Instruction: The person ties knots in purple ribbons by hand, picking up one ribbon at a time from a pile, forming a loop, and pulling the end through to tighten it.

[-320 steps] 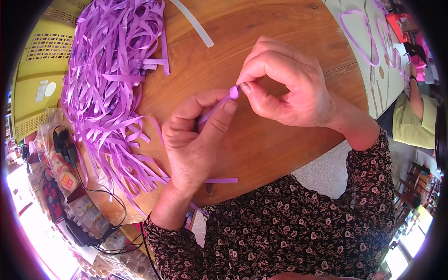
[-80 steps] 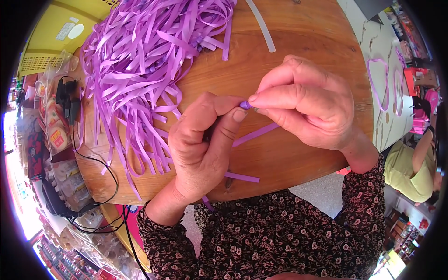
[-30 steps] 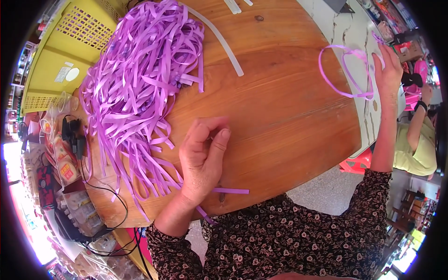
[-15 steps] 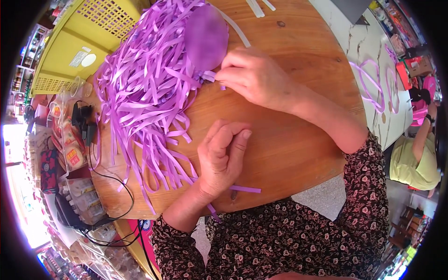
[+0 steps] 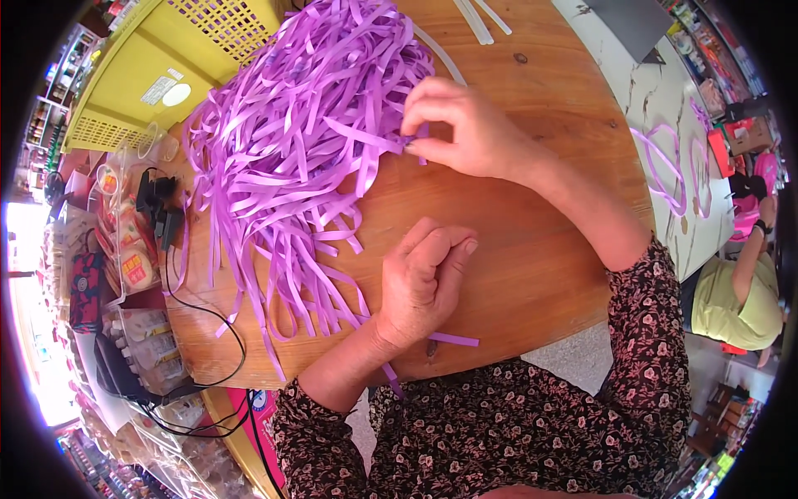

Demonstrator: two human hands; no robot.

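1. Our right hand reaches across the round wooden surface to the edge of the pile of purple ribbon strips, thumb and forefinger closed on the end of one purple strip.
2. That strip lies at the pile's right edge, touching the other strips and not lifted clear of them.
3. Our left hand rests on the surface nearer our body, fingers loosely curled, holding nothing that we can make out; it sits just beside the lower tails of the pile.
4. A single loose strip lies flat by our left wrist near the surface's edge.
5. A yellow plastic basket stands beyond the pile on the left, and black cables trail over the left rim.
6. Two purple ribbon loops lie on a pale table to the right, well apart from our hands.
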